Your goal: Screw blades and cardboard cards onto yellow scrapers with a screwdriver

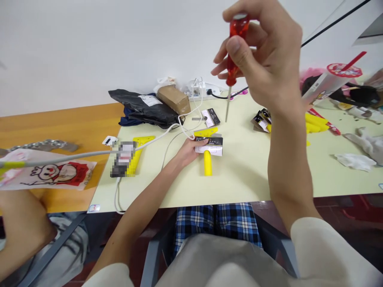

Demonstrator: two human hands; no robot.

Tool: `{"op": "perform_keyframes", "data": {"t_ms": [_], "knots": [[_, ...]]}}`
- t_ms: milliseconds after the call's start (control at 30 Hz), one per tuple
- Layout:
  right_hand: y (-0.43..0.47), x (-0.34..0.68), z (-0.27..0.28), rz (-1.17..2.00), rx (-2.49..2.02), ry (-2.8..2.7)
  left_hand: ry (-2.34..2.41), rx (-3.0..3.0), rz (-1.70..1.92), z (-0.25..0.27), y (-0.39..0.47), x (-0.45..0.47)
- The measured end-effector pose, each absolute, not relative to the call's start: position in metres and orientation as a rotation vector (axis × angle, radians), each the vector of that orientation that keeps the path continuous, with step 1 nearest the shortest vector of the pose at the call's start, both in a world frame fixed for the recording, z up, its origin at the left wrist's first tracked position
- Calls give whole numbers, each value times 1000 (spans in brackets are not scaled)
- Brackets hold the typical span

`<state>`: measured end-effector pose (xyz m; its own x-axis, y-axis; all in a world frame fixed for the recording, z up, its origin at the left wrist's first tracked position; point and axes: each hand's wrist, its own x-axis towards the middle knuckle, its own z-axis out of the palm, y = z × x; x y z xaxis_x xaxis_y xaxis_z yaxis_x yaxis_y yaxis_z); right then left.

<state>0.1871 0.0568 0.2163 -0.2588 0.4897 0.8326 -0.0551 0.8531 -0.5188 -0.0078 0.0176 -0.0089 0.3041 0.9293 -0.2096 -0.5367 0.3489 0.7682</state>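
Observation:
High over the table, my right hand (263, 59) grips a red screwdriver (238, 28) by its clear handle, its thin metal shaft pointing down. My left hand (189, 151) rests on the table, thumb pressed over a black-and-white packaging card (214, 148) that wraps a yellow scraper (207, 164). The scraper's rounded handle points toward me, and its wide yellow head shows beyond the card. My left fingers are partly hidden under the card. The screwdriver tip hangs in the air, apart from the scraper. Just behind lies another packaging card (212, 118).
More yellow scrapers lie at right (315, 122), and a carded one (139, 153) at left. A white cable (155, 139) crosses the table. Behind are a black plastic bag (143, 107) and a cardboard box (175, 99). A drink cup (332, 81) stands right. Another person's arm (24, 227) is at left.

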Motion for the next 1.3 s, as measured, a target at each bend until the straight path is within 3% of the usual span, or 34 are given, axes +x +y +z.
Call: {"op": "perform_keyframes", "data": {"t_ms": [233, 533, 1300], "knots": [[68, 181, 200, 690, -309, -1784, 751, 647, 1072, -6, 12, -6], [99, 170, 172, 663, -192, -1702, 795, 695, 1064, -5, 10, -8], [72, 186, 189, 740, -478, -1872, 790, 718, 1053, -4, 8, -7]]}}
